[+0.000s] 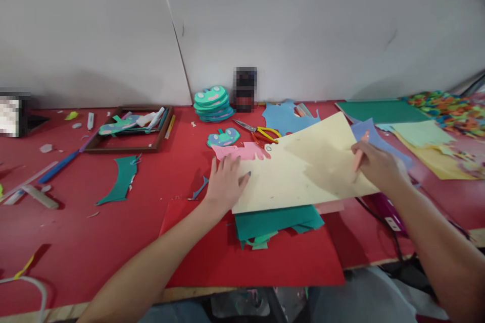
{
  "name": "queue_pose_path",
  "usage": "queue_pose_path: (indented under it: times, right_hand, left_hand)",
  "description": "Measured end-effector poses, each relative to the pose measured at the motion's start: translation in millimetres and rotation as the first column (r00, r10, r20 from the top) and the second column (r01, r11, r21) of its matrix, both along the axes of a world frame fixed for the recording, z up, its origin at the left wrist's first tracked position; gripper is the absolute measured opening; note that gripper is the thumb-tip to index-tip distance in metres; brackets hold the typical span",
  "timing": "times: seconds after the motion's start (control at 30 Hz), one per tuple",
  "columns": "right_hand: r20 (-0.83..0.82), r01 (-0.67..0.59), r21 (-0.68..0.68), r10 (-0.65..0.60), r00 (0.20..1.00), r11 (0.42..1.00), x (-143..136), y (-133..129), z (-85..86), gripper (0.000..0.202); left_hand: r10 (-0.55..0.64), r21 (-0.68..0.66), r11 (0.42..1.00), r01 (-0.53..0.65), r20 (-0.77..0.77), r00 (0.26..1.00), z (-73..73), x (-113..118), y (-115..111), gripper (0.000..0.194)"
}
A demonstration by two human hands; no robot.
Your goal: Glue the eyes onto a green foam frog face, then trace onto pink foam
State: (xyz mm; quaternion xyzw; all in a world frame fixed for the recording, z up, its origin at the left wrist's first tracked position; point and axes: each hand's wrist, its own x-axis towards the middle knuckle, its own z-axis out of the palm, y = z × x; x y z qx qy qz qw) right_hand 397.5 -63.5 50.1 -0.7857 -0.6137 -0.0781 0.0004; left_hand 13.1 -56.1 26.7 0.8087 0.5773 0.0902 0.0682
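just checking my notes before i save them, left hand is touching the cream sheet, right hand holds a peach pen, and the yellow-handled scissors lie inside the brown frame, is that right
Not quite: the head view shows the yellow-handled scissors outside the brown frame, beside the blue paper. The left hand does touch the cream sheet, and the right hand holds a peach pen.

On the red worktop (pixel 147 242), one brown frame (pixel 121 150) surrounds some pens (pixel 155 119). Near the grey wall (pixel 322 30), a stack of green cutouts (pixel 212 104) is beside a blurred dark object (pixel 245 90). Many colourful scraps (pixel 447 111) lie next to a green sheet (pixel 382 112).
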Motion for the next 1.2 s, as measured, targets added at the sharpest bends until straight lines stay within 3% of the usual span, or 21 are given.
queue_pose_path:
  times: [0.1, 0.17, 0.27, 0.37, 0.47, 0.53, 0.6, 0.63, 0.7, 0.73, 0.83, 0.93, 1.0, 1.07, 1.2]
  right_hand:
    - [0.011, -0.013, -0.009, 0.013, 1.000, 1.000, -2, 0, -0.7, 0.024]
    - [0.026, -0.011, -0.014, 0.011, 1.000, 1.000, -1, -1, -3.3, 0.024]
    - [0.085, -0.065, 0.067, 0.059, 0.995, 0.996, 0, 1, -6.1, 0.025]
    - [0.118, -0.152, 0.336, 0.119, 0.986, 0.929, -14, 5, 1.1, 0.040]
    - [-0.120, -0.178, 0.517, 0.277, 0.953, 0.837, -59, 9, 19.6, 0.044]
    - [-0.386, -0.188, 0.506, 0.416, 0.823, 0.842, -104, 9, 31.3, 0.034]
    - [-0.619, -0.202, 0.433, 0.453, 0.642, 0.878, -154, 10, 35.1, 0.031]
    - [-0.721, -0.233, 0.374, 0.439, 0.536, 0.898, -178, 12, 32.8, 0.033]
    - [-0.870, -0.323, 0.335, 0.422, 0.255, 0.885, -219, 19, 20.0, 0.039]
    - [-0.913, -0.369, 0.300, 0.377, 0.156, 0.880, -235, 24, 10.5, 0.041]
    - [-0.963, -0.356, 0.248, 0.268, 0.006, 0.901, -261, 42, -21.6, 0.046]
    - [-0.970, -0.285, 0.221, 0.179, -0.165, 0.933, -263, 56, -44.3, 0.053]
    - [-0.965, -0.293, 0.183, 0.115, -0.236, 0.938, -260, 59, -49.9, 0.055]
    - [-0.970, -0.308, 0.131, 0.057, -0.236, 0.942, -257, 58, -49.2, 0.055]
    - [-0.991, -0.302, 0.099, 0.066, -0.118, 0.948, -257, 52, -43.1, 0.053]
  left_hand:
    - [-0.228, -0.011, 0.974, 0.228, 0.020, 0.974, 0.2, 11, -20, 0.049]
    - [-0.312, -0.024, 0.949, 0.313, 0.032, 0.950, -3.8, 19, -35, 0.048]
    - [-0.284, 0.002, 0.959, 0.284, 0.025, 0.958, -13.5, 27, -50, 0.049]
    - [-0.263, 0.013, 0.965, 0.262, 0.025, 0.965, -19.9, 29, -55, 0.050]
    - [-0.269, 0.019, 0.963, 0.269, 0.027, 0.963, -21.1, 29, -54, 0.050]
    - [-0.268, 0.025, 0.963, 0.267, 0.030, 0.963, -22.1, 30, -54, 0.050]
    - [-0.268, 0.027, 0.963, 0.267, 0.038, 0.963, -24.3, 30, -54, 0.050]
    - [-0.266, 0.026, 0.964, 0.265, 0.042, 0.963, -25.7, 31, -54, 0.050]
    - [-0.267, 0.021, 0.964, 0.266, 0.050, 0.962, -27.9, 31, -53, 0.049]
    - [-0.269, 0.018, 0.963, 0.269, 0.054, 0.962, -28.3, 31, -53, 0.049]
    - [-0.276, 0.010, 0.961, 0.276, 0.061, 0.959, -26.2, 31, -53, 0.048]
    - [-0.272, 0.008, 0.962, 0.272, 0.074, 0.959, -21.8, 29, -53, 0.043]
    - [-0.277, 0.006, 0.961, 0.278, 0.086, 0.957, -19.4, 28, -51, 0.040]
    - [-0.301, 0.003, 0.953, 0.303, 0.100, 0.948, -17.5, 23, -44, 0.037]
    - [-0.346, -0.082, 0.926, 0.369, 0.208, 0.915, -13.7, -4, -16, 0.027]
